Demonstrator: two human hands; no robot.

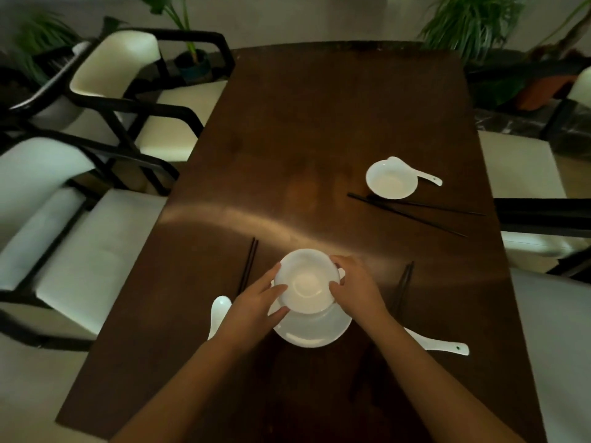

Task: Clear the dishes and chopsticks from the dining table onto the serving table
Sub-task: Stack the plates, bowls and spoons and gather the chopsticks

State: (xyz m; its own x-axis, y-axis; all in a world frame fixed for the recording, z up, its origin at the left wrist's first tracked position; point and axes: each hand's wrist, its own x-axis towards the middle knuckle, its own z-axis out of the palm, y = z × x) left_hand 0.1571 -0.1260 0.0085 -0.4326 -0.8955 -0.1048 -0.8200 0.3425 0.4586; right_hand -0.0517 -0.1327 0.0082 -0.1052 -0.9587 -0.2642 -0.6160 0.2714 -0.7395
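A white bowl [306,279] is held between my left hand [256,303] and my right hand [358,282], just above a white plate [315,330] on the dark wooden dining table [319,123]. One white spoon [219,311] lies left of the plate, partly hidden by my left wrist. Another white spoon [444,346] lies to the right. Black chopsticks [248,266] lie left of the bowl, and a second pair [403,282] lies to the right. Farther away stand a second white bowl [391,182] with a spoon [415,172] and more chopsticks [412,212].
Two white-cushioned chairs with black frames [128,100] stand along the table's left side. More seating [537,219] is at the right. Potted plants [473,24] line the far wall behind the table.
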